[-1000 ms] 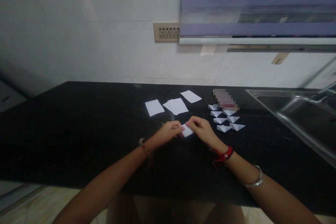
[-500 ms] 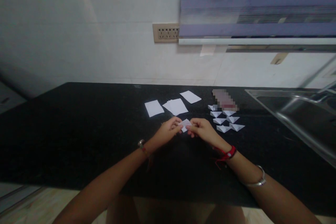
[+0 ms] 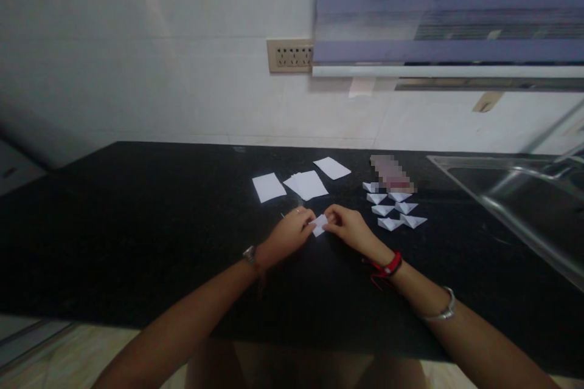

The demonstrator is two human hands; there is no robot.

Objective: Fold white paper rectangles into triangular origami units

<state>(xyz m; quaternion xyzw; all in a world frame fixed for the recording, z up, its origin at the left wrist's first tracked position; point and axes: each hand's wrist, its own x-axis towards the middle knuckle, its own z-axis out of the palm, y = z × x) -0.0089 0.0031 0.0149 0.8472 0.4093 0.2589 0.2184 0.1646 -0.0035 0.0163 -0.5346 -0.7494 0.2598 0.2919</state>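
Observation:
A small folded piece of white paper (image 3: 319,226) is pinched between my two hands, above the dark countertop (image 3: 137,231). My left hand (image 3: 292,230) grips its left side with thumb and fingers. On its right side, the thumb and fingers of my right hand (image 3: 349,228) are closed on it. Just beyond the hands lies a fanned stack of white paper (image 3: 309,185). Another sheet of paper (image 3: 269,187) rests to its left, and one more sheet (image 3: 332,167) behind it. Several folded paper pieces (image 3: 387,209) with pointed ends sit right of my right hand.
A blurred-out pinkish rectangular object (image 3: 391,172) lies behind the folded pieces. At the right a metal sink (image 3: 479,194) is set into the counter. The tiled wall at the back carries a socket panel (image 3: 292,56).
The paper in my hands has turned and come slightly lower. My left hand has rolled so that its back shows more, and the right fingers have shifted along the paper's edge.

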